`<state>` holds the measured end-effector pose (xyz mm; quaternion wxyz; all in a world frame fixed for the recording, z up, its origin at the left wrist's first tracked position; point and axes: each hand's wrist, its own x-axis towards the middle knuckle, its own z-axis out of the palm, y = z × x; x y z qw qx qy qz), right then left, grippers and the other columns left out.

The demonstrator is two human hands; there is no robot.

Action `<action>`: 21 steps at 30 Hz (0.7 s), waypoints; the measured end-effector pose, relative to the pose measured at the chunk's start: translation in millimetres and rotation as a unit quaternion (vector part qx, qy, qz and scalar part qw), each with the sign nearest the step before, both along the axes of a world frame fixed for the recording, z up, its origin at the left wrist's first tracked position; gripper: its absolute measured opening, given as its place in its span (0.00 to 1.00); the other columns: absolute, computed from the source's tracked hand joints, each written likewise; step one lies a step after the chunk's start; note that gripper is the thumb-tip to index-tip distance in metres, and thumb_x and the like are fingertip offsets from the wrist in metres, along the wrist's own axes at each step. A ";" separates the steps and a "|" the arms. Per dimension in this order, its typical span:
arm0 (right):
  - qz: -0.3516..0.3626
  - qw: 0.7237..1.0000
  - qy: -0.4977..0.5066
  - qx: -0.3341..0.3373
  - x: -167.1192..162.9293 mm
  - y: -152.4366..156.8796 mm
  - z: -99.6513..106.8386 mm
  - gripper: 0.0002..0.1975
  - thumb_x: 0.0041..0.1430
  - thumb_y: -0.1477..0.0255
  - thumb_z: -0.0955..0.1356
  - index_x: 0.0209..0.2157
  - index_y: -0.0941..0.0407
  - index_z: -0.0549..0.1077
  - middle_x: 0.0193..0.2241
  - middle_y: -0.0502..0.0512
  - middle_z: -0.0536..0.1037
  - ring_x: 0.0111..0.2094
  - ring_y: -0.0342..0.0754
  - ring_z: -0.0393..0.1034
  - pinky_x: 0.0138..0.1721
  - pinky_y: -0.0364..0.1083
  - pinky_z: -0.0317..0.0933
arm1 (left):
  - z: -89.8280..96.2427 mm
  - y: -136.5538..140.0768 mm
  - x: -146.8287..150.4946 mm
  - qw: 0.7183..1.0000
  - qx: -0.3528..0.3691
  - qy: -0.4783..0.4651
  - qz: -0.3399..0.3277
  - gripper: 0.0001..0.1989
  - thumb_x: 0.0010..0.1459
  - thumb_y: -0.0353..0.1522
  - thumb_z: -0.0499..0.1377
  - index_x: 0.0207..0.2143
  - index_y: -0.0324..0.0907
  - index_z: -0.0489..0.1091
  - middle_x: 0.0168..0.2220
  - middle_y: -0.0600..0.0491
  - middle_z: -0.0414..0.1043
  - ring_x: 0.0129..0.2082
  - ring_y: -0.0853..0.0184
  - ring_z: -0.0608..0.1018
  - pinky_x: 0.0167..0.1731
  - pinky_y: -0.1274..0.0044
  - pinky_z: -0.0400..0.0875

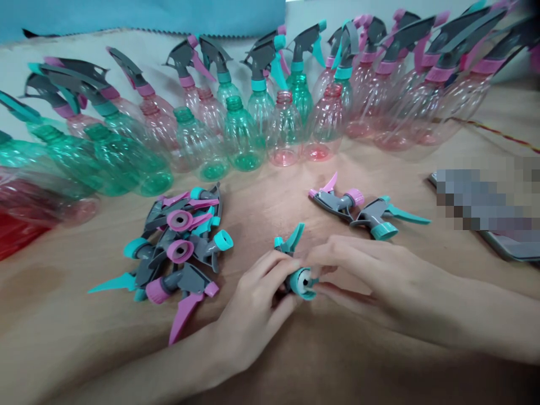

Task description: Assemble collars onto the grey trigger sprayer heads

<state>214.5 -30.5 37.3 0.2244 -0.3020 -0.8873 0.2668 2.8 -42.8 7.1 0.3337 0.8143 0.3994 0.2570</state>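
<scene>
A grey and teal trigger spray head (291, 279) is held low over the table, its teal collar facing me and a pale ring showing inside. My left hand (257, 304) is closed around its body. The thumb and fingers of my right hand (371, 275) are bent in at the collar's right side; blur hides exactly how they grip it. Left of my hands lies a pile of loose spray heads (179, 250) in grey with pink or teal parts. Beyond my right hand are a pink-collared spray head (336, 202) and a teal-collared one (377, 214).
Clear green bottles (244, 135) and pink bottles (285, 132) line the back, some open-necked, others with spray heads fitted. A partly pixelated phone (498, 236) lies at the right. Red material (21, 230) is at the left edge, and a twisted cord (498, 132) at the right.
</scene>
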 end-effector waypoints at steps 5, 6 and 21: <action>0.004 1.000 -0.016 -0.019 2.2 -3.0 -2.0 0.13 0.65 0.75 0.60 0.49 0.52 0.68 0.47 0.54 0.76 0.44 0.48 0.72 0.39 0.45 0.66 | -0.7 -0.1 -0.6 1.000 0.010 -0.001 -0.011 0.18 0.57 0.19 0.58 0.48 0.41 0.70 0.42 0.53 0.70 0.41 0.67 0.74 0.44 0.76 0.70; 0.006 1.000 -0.019 -0.018 2.6 -3.8 -2.8 0.14 0.65 0.76 0.60 0.49 0.52 0.69 0.48 0.54 0.76 0.45 0.49 0.72 0.39 0.45 0.66 | -0.8 -0.1 -0.5 1.000 0.013 -0.003 -0.014 0.19 0.56 0.18 0.58 0.48 0.42 0.70 0.42 0.53 0.70 0.41 0.67 0.74 0.44 0.76 0.70; 0.005 0.998 -0.013 0.068 -3.8 -4.0 -0.3 0.11 0.66 0.78 0.58 0.48 0.58 0.66 0.40 0.56 0.75 0.42 0.47 0.68 0.41 0.45 0.64 | -1.6 -0.3 -0.8 1.000 0.004 -0.016 0.004 0.19 0.56 0.18 0.57 0.47 0.43 0.71 0.39 0.54 0.69 0.34 0.69 0.73 0.38 0.78 0.71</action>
